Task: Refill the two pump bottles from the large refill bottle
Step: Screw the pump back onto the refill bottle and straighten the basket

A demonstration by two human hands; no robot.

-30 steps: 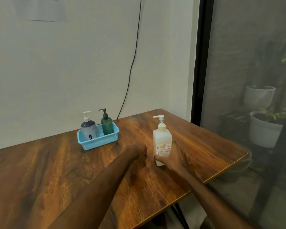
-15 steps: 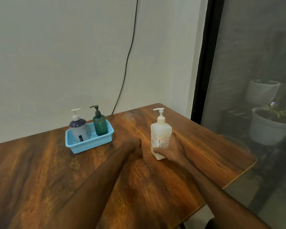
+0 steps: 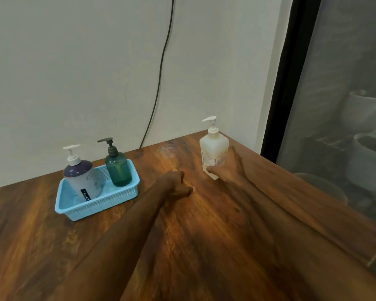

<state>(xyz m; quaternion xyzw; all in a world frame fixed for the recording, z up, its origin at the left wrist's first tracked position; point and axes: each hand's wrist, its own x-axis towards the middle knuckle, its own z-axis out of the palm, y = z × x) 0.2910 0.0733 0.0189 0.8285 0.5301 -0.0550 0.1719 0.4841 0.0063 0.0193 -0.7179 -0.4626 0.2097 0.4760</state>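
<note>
Nearest me, my left hand [image 3: 178,184] rests on the dark brown wooden table [image 3: 204,246] just right of the light-blue plastic mesh basket [image 3: 91,210], fingers curled in on nothing. In the basket stand the two bottles to fill: the frosted round pump bottle with a purple shoulder [image 3: 80,179] towards its left, and the green translucent pump bottle [image 3: 118,168] at its right end. Farther right of the basket and slightly behind it, my right hand [image 3: 229,170] grips the white square plastic refill bottle [image 3: 214,148] low down, thumb across the front. The bottle is upright. My hold is low, so I should keep the bottle vertical, bring it beside the basket, and use my idle left hand to unscrew the pump tops. Beyond the basket a black cable [image 3: 161,68] runs down the wall.
</note>
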